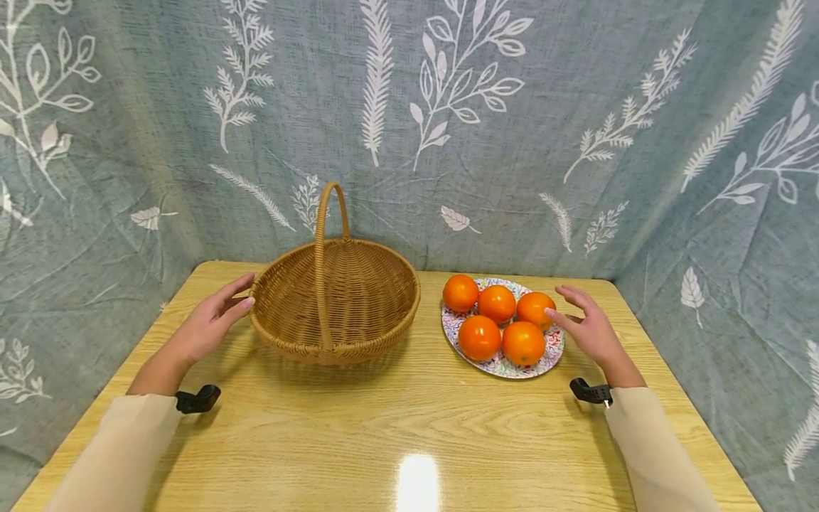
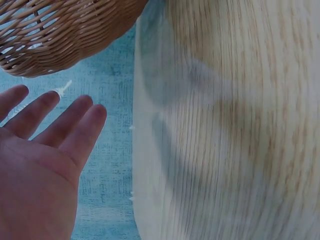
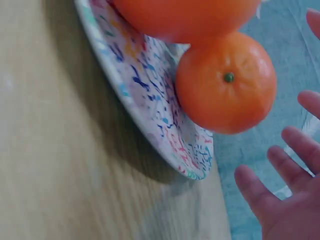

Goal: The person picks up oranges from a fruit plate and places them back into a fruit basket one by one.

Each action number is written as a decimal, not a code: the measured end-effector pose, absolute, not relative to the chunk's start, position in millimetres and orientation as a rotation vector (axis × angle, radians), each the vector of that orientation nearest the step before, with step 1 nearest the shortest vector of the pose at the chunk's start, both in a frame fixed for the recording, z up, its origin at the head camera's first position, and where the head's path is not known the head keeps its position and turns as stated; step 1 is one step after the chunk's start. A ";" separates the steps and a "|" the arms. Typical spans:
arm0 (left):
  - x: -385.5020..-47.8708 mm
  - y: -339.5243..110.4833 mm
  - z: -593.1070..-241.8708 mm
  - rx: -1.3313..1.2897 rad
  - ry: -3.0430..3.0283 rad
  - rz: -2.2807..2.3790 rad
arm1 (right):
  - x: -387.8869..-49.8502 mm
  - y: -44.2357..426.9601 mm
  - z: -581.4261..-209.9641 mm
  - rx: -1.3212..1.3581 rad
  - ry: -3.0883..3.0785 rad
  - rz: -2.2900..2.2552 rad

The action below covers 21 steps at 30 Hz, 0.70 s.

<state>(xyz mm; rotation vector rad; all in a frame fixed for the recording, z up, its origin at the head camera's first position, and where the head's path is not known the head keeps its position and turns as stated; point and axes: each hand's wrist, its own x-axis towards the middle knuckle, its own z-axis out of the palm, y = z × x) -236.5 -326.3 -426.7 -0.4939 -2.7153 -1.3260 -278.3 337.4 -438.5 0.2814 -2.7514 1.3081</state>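
Observation:
A round wicker basket (image 1: 365, 284) with a tall arched handle stands left of centre, its hollow showing nothing inside. Beside its left rim is my left hand (image 1: 214, 320), fingers extended; the left wrist view shows a gap between the fingertips (image 2: 85, 102) and the wickerwork (image 2: 75, 30). To the right, several oranges (image 1: 480, 338) sit on a plate (image 1: 499, 368) with a colourful squiggle pattern. My right hand (image 1: 591, 331) hovers by the rightmost orange (image 1: 534, 307). In the right wrist view, its spread fingers (image 3: 255, 187) are apart from an orange (image 3: 227, 85) with a green stem end.
Everything stands on a light wooden table (image 1: 358, 434). Grey-blue cloth (image 1: 409, 206) with white leaf prints hangs behind and on both sides. Each wrist wears a small black camera, such as the one on the left wrist (image 1: 198, 400). Bright glare lies on the tabletop at the front.

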 end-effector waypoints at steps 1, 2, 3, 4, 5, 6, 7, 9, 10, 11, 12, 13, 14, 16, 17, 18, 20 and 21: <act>-236.9 -326.0 -427.1 -0.491 -2.708 -1.357 | -280.7 338.4 -438.2 0.267 -2.762 1.323; -237.2 -325.7 -427.8 -0.488 -2.698 -1.389 | -282.8 339.3 -437.8 0.252 -2.776 1.325; -237.5 -325.5 -428.6 -0.487 -2.686 -1.425 | -284.7 339.6 -437.1 0.241 -2.788 1.330; -238.1 -325.3 -429.6 -0.490 -2.671 -1.460 | -286.4 339.6 -436.5 0.227 -2.803 1.331; -238.5 -325.2 -430.5 -0.491 -2.659 -1.492 | -288.1 339.5 -436.1 0.220 -2.816 1.331; -238.6 -325.3 -431.1 -0.489 -2.649 -1.515 | -289.8 339.3 -436.0 0.215 -2.829 1.330; -239.4 -325.3 -431.9 -0.492 -2.636 -1.542 | -291.5 339.4 -435.7 0.213 -2.835 1.345; -240.0 -324.6 -432.1 -0.490 -2.624 -1.583 | -293.3 337.5 -433.2 0.218 -2.840 1.387; -240.1 -324.2 -431.4 -0.489 -2.618 -1.606 | -294.8 337.2 -433.1 0.228 -2.842 1.406; -240.7 -323.8 -430.8 -0.493 -2.610 -1.628 | -295.8 337.0 -432.7 0.237 -2.842 1.430; -241.3 -323.5 -430.2 -0.497 -2.605 -1.647 | -296.9 337.1 -432.5 0.244 -2.843 1.449; -242.2 -323.2 -429.9 -0.500 -2.599 -1.669 | -297.9 337.3 -432.4 0.249 -2.841 1.473; -242.8 -322.8 -429.1 -0.504 -2.591 -1.694 | -298.9 337.8 -432.4 0.256 -2.845 1.484; -244.5 -323.7 -428.0 -0.522 -2.579 -1.739 | -302.4 340.1 -435.0 0.270 -2.846 1.518; -245.4 -324.4 -427.8 -0.531 -2.576 -1.758 | -303.3 340.7 -435.5 0.271 -2.846 1.538; -245.7 -325.3 -427.2 -0.534 -2.579 -1.774 | -304.8 341.3 -436.3 0.282 -2.848 1.549; -246.2 -327.2 -425.7 -0.540 -2.581 -1.797 | -306.9 341.5 -437.3 0.304 -2.856 1.572; -246.5 -328.0 -424.9 -0.542 -2.584 -1.804 | -307.8 341.4 -437.5 0.313 -2.860 1.582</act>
